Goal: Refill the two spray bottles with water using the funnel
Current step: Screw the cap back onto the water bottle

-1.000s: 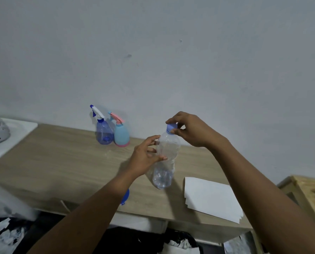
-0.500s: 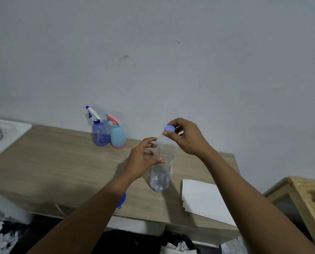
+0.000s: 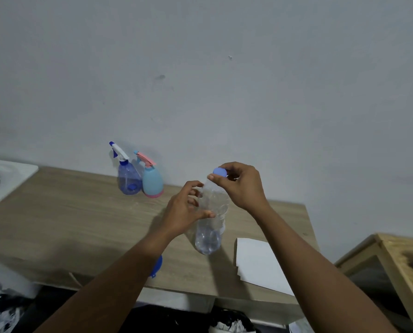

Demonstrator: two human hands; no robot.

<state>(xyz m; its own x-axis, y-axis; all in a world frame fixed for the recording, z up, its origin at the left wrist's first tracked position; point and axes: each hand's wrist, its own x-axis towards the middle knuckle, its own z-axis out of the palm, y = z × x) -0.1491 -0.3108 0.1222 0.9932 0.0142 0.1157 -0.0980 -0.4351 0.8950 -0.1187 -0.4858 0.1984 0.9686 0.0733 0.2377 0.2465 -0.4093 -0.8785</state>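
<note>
The left hand (image 3: 185, 210) wraps its fingers around the water bottle (image 3: 211, 219) above the bench (image 3: 80, 224). The right hand (image 3: 240, 183) pinches the cap (image 3: 220, 172), likely unscrewing it. Next, open the spray bottles (image 3: 140, 179) by the wall and fetch the blue funnel (image 3: 158, 266).

No text, label, brand, number or sign can be read anywhere. The water bottle (image 3: 210, 222) is clear and bare of any label, its cap (image 3: 220, 172) plain blue. The two spray bottles (image 3: 140, 179) carry no legible print. The paper (image 3: 256, 263) on the desk (image 3: 68, 219) shows a blank white face. The wall (image 3: 200, 68) bears only small marks, not writing.
</note>
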